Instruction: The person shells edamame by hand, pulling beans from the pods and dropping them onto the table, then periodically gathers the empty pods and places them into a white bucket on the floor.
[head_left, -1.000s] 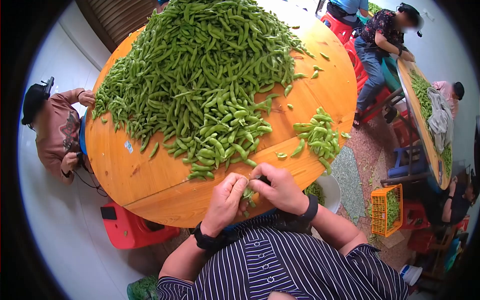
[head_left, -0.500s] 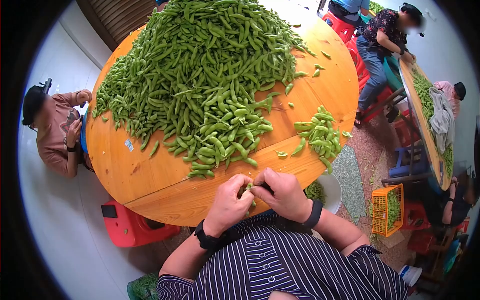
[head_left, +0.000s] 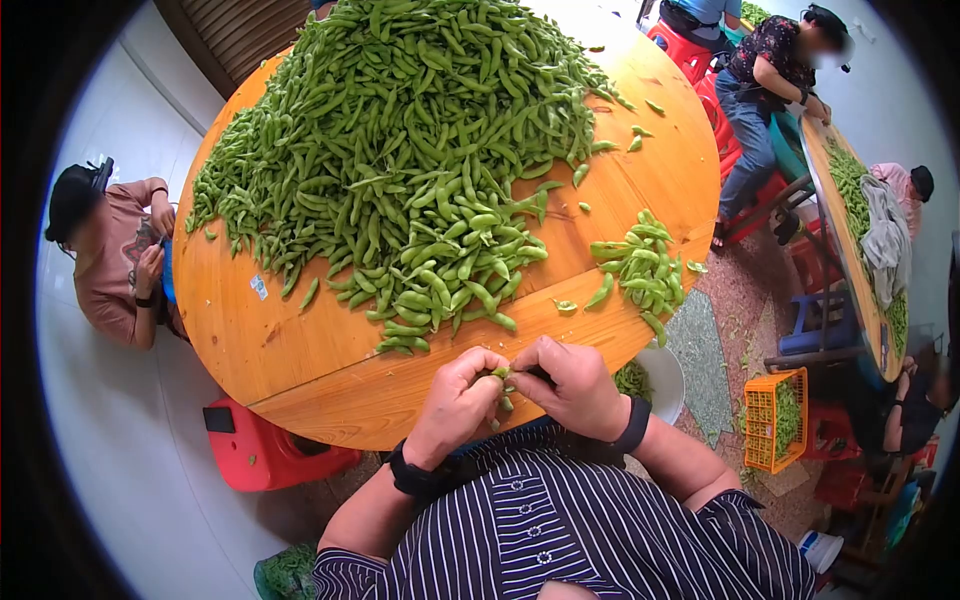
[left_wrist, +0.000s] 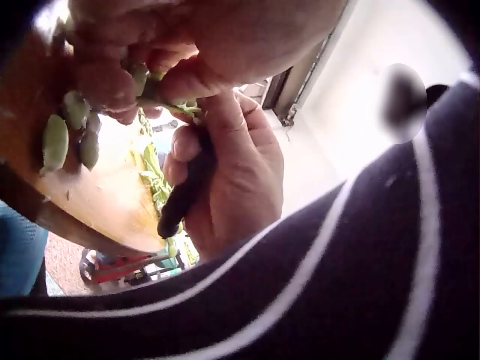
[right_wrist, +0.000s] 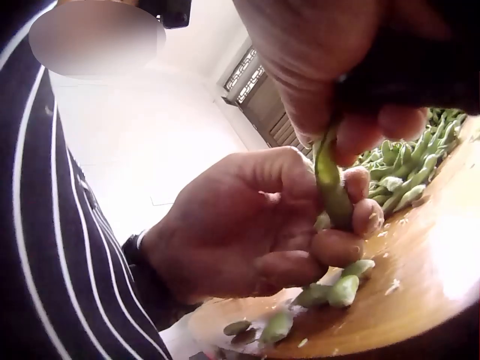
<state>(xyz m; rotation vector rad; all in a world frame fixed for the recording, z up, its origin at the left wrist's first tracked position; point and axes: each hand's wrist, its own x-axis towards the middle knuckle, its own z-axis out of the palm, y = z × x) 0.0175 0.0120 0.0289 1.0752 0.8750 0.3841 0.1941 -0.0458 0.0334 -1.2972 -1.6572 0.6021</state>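
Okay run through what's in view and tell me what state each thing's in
Left hand: gripping the green pod
Right hand: pinching the same pod
Green pod: held between both hands; whether split, unclear
Large pod pile: heaped on the table
Small pod pile: loose near table edge
Orange crate: upright, greens inside
Red stool: upright, nobody on it

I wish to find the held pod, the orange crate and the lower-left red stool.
Held pod (right_wrist: 332,186), right wrist view: its visible middle.
Orange crate (head_left: 761,424), head view: slatted side wall.
Red stool (head_left: 256,446), head view: red surface.
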